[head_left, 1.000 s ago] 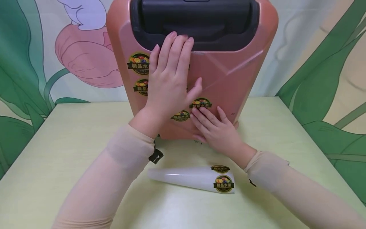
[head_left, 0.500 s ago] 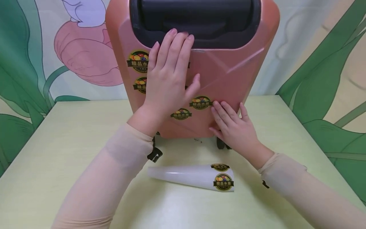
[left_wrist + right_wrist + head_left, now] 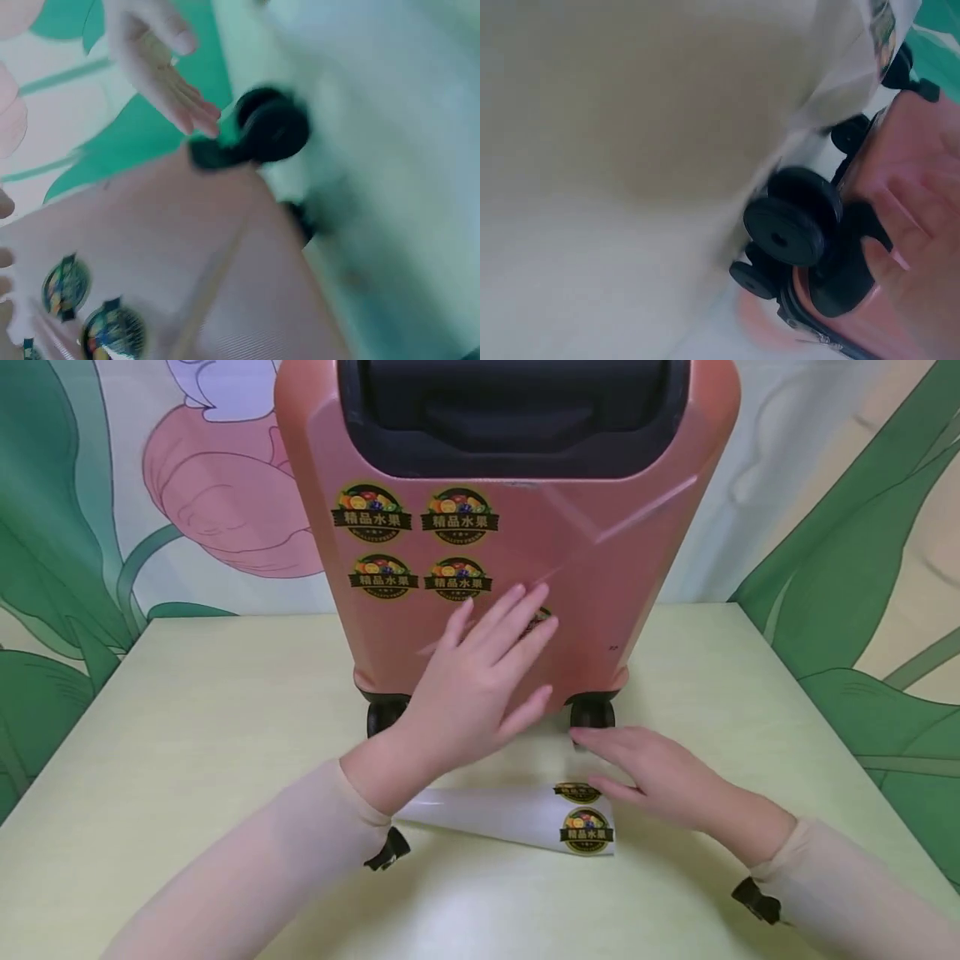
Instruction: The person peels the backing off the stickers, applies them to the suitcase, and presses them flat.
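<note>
A pink suitcase [image 3: 585,560] stands upright on its wheels. Round fruit stickers [image 3: 459,517] with a dark banner and Chinese lettering are on its left half, and one lower sticker peeks out behind my left hand [image 3: 480,677]. That hand is in front of the suitcase's lower face, fingers extended and slightly spread, nothing in its grasp. My right hand [image 3: 667,768], fingers straight and thumb apart, is low over the table by the right end of a curled white sticker sheet [image 3: 487,817]. Two stickers [image 3: 587,832] show on that end; my left wrist overlaps the sheet's other end.
A black handle recess [image 3: 517,418] spans the suitcase's upper part. Its black wheels [image 3: 592,714] rest on the pale green table [image 3: 247,693]. Behind is a backdrop [image 3: 840,510] painted with leaves and a pink shape.
My left hand has come off the upper stickers, moving down and right. My right hand has left the suitcase's lower face and moved down and right toward the sticker sheet.
</note>
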A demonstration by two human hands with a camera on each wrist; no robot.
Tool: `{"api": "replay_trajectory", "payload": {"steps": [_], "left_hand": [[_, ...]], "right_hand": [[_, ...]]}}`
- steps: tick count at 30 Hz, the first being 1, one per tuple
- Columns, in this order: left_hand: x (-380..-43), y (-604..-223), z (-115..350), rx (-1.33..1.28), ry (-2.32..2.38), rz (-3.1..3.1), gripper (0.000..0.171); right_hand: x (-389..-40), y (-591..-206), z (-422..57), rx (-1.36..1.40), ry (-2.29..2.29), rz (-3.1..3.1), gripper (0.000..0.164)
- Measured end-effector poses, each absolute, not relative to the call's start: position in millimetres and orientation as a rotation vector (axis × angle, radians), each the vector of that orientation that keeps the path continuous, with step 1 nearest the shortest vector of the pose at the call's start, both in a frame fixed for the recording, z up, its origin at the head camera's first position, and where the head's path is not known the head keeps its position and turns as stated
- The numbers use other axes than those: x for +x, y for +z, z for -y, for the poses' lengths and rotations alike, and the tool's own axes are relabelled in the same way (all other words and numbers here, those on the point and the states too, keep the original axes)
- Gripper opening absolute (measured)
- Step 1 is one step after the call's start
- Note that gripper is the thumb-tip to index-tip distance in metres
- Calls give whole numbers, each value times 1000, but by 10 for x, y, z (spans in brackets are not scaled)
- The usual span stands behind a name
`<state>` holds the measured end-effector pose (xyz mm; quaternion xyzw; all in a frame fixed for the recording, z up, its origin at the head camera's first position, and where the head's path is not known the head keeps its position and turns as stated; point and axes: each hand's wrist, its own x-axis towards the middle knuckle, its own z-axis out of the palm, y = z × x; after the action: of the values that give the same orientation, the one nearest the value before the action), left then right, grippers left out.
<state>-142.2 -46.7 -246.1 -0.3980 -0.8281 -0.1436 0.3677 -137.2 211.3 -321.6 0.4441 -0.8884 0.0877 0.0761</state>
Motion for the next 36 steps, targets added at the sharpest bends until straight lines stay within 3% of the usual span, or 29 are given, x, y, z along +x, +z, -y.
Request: {"api": "replay_trajectory", "payload": {"steps": [2, 5, 9, 12, 15, 24, 31, 36], "left_hand": [[-1331, -2593, 483, -1075, -462, 2209, 43], [-1181, -2783, 528, -1121, -741, 2358, 36], [-959, -3002, 553, -1086, -1567, 2591, 28], [-843, -3140, 503, -894, -2242, 2601, 28], [-774, -3277, 424, -722, -2580, 2566, 30], [-577, -3615, 249, -372, -2881, 2483, 38], [-571, -3702, 180, -77, -3003, 2300, 54], [-599, -3701, 183, -40, -3065, 2044, 40]], "right_hand": [[-1286, -3254, -2160, 1380, 298, 2712, 56], [-1183, -3330, -2192, 1457, 269, 2802, 70], [-1135, -3423, -2199, 1432, 212, 2981, 86], [-1143, -3464, -2193, 1387, 189, 3020, 83], [-1167, -3489, -2180, 1365, 222, 2973, 76], [-1259, -3434, -2054, 1309, 393, 2941, 68], [-1246, -3309, -2013, 1225, 660, 2912, 61], [-1228, -3269, -1961, 1263, 888, 2828, 57]]}}
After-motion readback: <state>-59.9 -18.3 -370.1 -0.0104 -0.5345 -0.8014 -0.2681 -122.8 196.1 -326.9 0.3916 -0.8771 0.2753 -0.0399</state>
